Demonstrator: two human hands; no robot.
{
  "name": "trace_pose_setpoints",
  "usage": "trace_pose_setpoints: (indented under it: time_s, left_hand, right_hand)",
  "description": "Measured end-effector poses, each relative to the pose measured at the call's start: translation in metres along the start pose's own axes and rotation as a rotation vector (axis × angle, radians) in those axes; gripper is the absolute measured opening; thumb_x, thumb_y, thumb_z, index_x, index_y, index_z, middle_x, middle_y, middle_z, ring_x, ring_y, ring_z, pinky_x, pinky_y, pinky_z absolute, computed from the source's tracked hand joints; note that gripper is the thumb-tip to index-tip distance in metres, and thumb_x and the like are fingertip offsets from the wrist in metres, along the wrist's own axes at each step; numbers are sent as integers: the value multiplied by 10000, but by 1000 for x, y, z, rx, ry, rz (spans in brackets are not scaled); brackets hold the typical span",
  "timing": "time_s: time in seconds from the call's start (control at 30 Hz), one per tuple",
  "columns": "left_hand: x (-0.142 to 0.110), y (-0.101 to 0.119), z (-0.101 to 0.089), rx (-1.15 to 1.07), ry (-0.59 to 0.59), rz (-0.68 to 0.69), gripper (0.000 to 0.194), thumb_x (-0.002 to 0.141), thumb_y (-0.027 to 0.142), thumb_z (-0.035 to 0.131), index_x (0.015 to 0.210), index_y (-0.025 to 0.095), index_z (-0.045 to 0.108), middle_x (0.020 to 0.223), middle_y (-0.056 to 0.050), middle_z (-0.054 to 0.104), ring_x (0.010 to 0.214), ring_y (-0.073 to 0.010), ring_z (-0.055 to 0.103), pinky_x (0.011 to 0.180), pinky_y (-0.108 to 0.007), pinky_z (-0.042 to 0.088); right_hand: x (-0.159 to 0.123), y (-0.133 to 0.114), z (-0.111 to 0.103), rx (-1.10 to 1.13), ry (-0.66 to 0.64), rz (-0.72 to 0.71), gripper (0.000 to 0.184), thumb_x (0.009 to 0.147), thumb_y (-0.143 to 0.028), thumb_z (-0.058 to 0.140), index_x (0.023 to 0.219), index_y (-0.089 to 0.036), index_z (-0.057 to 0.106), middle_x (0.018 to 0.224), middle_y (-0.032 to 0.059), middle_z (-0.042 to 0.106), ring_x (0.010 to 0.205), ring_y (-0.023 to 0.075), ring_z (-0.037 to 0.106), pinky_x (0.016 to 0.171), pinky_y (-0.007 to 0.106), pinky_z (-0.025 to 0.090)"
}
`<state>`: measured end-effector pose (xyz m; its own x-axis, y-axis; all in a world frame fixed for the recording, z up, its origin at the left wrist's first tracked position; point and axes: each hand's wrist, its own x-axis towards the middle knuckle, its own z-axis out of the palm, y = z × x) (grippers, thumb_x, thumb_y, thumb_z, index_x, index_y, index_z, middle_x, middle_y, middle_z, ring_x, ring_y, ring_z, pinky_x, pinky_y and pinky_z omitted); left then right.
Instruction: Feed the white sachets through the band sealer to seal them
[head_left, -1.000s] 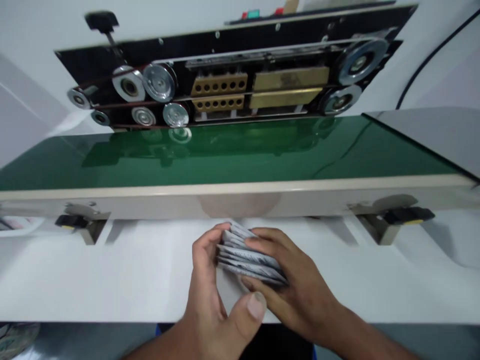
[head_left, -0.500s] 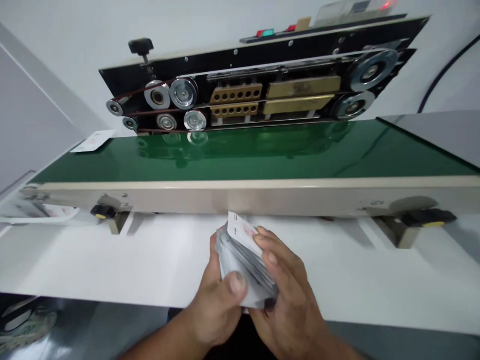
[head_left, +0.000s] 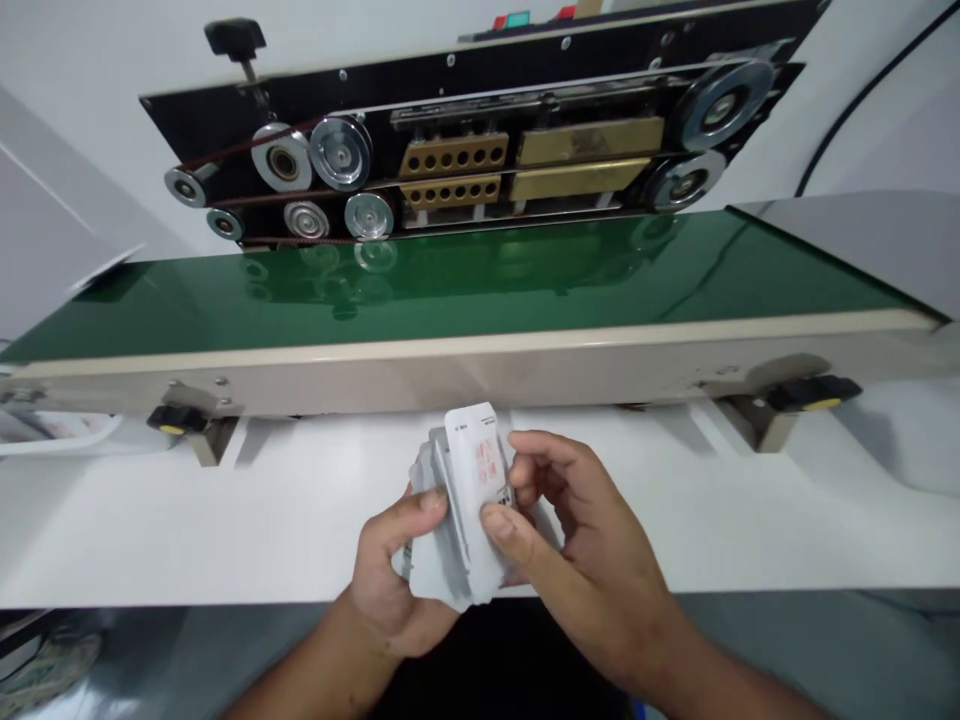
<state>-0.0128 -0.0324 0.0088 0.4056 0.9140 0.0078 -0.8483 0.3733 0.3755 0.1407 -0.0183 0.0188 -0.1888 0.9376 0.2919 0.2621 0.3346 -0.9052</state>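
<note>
White table [head_left: 247, 540]: your left hand [head_left: 386, 595] grips sachet stack [head_left: 433, 568], now fanned, exposing red-printed sachet [head_left: 474, 475]; right hand [head_left: 604, 565] touching, hold unclear.

Left hand [head_left: 401, 575]: gripping a fanned stack of pale packets [head_left: 435, 560]
Right hand [head_left: 592, 550]: touching the front white packet [head_left: 476, 450], printed red and black
Green belt [head_left: 480, 295]: beyond both hands
Black panel [head_left: 292, 95]: metal pulleys [head_left: 330, 155], brass-coloured blocks [head_left: 589, 143], behind the belt
Desk [head_left: 187, 540]: white, below the stack
</note>
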Motion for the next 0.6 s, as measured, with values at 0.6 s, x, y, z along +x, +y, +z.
trace_pose_setpoints:
  time_s: [0.6]
  left_hand:
    - [-6,-1,-7,-22,109,-7,483,827,263,664,1295,144,638,991,-107,799,1133,-344,676,998,-471,512]
  right_hand:
    - [4,-12,-2,443,-194,403,460,902,-408,743,1273,-254,520,1179,73,683,1012,213,684,806,311,577]
